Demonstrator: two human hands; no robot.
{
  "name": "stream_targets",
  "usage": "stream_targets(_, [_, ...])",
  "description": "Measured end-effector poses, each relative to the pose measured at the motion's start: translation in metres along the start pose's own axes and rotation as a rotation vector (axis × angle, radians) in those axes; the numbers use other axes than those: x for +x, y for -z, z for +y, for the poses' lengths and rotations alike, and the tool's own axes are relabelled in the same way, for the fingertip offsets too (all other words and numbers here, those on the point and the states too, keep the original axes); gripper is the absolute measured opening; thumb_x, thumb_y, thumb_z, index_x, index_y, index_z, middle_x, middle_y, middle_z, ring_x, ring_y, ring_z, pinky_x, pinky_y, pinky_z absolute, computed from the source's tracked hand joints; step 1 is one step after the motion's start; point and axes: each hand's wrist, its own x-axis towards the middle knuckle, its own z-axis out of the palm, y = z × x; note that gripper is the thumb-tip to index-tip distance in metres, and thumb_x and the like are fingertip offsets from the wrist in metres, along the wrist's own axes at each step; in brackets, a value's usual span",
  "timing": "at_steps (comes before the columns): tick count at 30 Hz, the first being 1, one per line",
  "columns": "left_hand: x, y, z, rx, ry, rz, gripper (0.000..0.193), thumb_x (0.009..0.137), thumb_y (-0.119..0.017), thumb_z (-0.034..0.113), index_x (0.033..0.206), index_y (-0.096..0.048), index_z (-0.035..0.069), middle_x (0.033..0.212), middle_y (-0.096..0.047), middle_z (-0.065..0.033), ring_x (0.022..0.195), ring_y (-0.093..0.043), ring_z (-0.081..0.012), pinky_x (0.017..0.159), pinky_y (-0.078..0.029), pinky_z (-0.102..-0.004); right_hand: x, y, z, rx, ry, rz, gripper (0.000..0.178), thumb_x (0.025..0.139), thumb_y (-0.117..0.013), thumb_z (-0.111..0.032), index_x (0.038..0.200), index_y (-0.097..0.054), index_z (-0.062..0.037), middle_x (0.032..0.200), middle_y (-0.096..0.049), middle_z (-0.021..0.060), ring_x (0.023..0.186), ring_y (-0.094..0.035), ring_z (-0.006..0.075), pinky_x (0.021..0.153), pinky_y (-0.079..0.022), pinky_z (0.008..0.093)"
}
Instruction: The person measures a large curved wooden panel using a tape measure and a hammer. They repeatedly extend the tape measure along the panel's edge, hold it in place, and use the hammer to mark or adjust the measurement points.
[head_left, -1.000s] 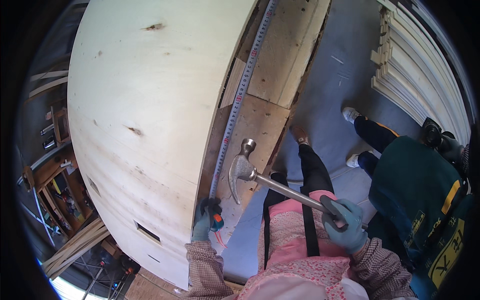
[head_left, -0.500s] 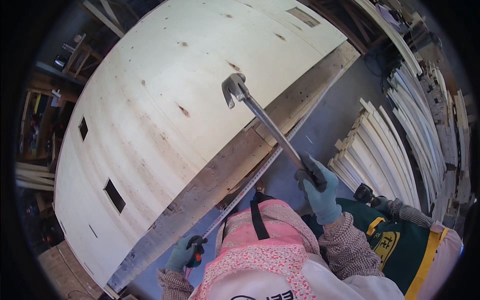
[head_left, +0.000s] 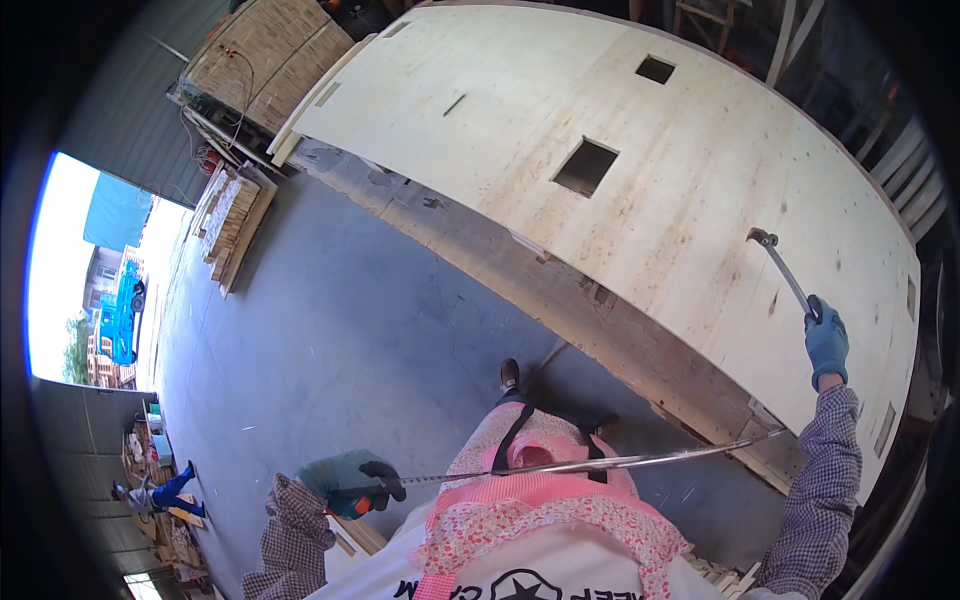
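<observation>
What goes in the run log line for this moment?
left hand: grips tape measure | right hand: holds hammer | plywood panel: alongside

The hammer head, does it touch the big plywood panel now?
Cannot tell. In the head view the hammer head overlaps the plywood panel, but no contact or gap shows plainly.

Bright daylight glare from the left doorway (head_left: 60, 270), soft shadows, strong fisheye bending, dark rim.
</observation>
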Motion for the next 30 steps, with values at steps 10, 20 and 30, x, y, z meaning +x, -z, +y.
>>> stream_targets(10, [-0.025, 0.146, -0.066, -0.064, -0.304, 0.100, 0.039, 0.078, -0.060, 0.010, 0.117, -0.055, 0.005, 0.070, -0.062, -0.0045, 0.062, -0.056, -0.0092, 0.057, -0.045, -0.0227, 0.043, 0.032, -0.274, 0.650, 0.021, -0.113, 0.031, 0.084, -0.052, -0.002, 0.113, -0.058, -0.0093, 0.067, -0.054, 0.0002, 0.049, -0.043, 0.0060, 0.042, -0.037, 0.0205])
stream_targets(20, [-0.011, 0.300, -0.423, -1.163, -0.748, 1.289, 0.035, 0.090, -0.045, 0.019, 0.123, -0.048, 0.011, 0.060, -0.035, 0.0024, 0.046, -0.035, -0.0045, 0.043, -0.031, -0.0203, 0.055, 0.018, -0.506, 0.750, -0.087, -0.252, 0.031, 0.085, -0.053, -0.010, 0.116, -0.057, -0.0119, 0.062, -0.054, 0.0006, 0.040, -0.039, 0.0052, 0.034, -0.029, 0.0195])
stream_targets(30, [0.260, 0.321, -0.319, -1.661, -0.814, 0.488, 0.029, 0.091, -0.044, 0.021, 0.116, -0.050, 0.007, 0.080, -0.057, -0.0015, 0.063, -0.052, -0.0144, 0.066, -0.046, -0.0297, 0.091, -0.143, -0.706, 0.650, 0.136, -0.335, 0.034, 0.082, -0.055, -0.005, 0.115, -0.057, -0.0117, 0.073, -0.059, 0.0027, 0.057, -0.052, 0.0092, 0.049, -0.043, 0.0250])
